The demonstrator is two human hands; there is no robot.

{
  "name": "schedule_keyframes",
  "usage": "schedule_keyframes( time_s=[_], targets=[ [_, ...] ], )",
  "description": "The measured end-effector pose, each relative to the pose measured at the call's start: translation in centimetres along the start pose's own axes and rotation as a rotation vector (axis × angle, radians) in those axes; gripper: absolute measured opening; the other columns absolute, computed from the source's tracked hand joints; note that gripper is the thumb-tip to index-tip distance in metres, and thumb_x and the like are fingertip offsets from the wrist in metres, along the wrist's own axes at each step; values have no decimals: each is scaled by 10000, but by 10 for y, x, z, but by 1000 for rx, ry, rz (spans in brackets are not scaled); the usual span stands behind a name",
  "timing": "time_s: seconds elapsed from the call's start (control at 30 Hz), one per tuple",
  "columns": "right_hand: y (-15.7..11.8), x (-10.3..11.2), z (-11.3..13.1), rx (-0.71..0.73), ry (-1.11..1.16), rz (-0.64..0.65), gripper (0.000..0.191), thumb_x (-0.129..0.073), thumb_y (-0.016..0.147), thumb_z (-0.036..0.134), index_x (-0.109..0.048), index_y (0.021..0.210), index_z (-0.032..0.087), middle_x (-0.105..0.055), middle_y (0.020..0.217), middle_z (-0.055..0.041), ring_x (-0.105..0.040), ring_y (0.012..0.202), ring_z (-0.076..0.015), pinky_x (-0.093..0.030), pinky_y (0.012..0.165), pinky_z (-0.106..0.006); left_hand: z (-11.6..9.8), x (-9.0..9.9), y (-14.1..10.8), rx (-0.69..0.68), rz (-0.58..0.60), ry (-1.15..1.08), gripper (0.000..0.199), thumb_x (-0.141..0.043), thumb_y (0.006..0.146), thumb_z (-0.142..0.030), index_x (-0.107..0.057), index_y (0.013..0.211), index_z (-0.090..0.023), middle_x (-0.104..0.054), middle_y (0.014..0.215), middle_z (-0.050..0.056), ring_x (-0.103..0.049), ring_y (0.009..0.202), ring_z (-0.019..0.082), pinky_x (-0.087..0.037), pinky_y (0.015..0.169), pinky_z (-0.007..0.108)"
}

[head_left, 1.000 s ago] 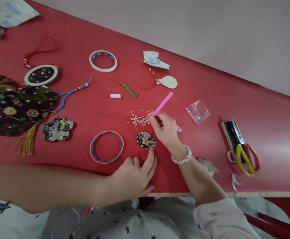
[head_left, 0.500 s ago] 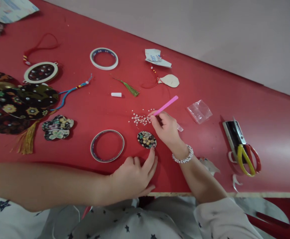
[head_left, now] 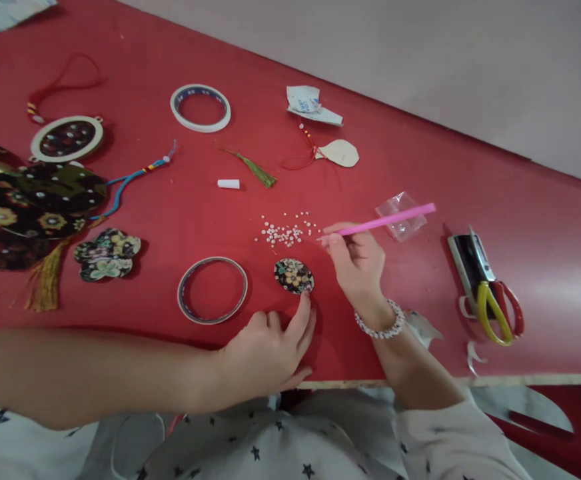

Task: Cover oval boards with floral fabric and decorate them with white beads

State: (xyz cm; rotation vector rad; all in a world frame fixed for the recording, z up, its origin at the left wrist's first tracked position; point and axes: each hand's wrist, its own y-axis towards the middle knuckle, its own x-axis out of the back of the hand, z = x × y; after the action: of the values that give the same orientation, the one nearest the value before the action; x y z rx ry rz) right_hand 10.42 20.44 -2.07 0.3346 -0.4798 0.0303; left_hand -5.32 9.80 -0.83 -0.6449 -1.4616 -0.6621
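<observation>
My right hand pinches a pink pen-like stick, its tip close to the right side of a scatter of small white beads. The stick lies tilted low, its far end over a clear plastic bag. A fingertip of my left hand rests at the lower right edge of an oval piece with a floral pattern, just below the beads. The fingers of my left hand are apart, and nothing is in them.
Two tape rolls lie left of the beads. Scissors rest on a dark case at right. Behind are a green tassel, white cap and pale pendant. Patterned ornaments cover the left.
My right hand has moved right, away from the beads, and the pink stick has tipped lower, pointing right. My left hand stays at the oval piece. The view has shifted slightly.
</observation>
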Motion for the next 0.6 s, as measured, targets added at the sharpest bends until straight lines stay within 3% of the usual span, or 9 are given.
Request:
schedule_keyframes(
  time_s=[0.2, 0.47, 0.6],
  targets=[
    [-19, 9, 4, -37, -10, 139, 90, -556, 830, 227, -636, 863, 199, -674, 747, -2, -617, 624, -97, -496, 569, -221, 1, 2, 0, -20, 18, 0, 591, -255, 909, -465, -478, 1292, -74, -429, 1363, 255, -573, 545, 173, -357, 435, 302],
    [-19, 6, 2, -105, 70, 201, 95, -555, 825, 232, -637, 855, 193, -667, 713, 6, -560, 535, -70, -453, 486, -193, 0, 0, 0, -10, 22, -14, 589, -257, 911, -476, -468, 1300, -87, -413, 1370, 265, -572, 554, 172, -351, 444, 311],
    [-10, 0, 1, -110, 65, 155, 142, -497, 877, 279, -597, 930, 192, -664, 759, -4, -543, 525, -66, -448, 490, -202, 0, 1, 0, -10, 29, -28, 597, -247, 915, -475, -447, 1316, -81, -409, 1371, 271, -585, 571, 181, -354, 450, 313]
  ],
)
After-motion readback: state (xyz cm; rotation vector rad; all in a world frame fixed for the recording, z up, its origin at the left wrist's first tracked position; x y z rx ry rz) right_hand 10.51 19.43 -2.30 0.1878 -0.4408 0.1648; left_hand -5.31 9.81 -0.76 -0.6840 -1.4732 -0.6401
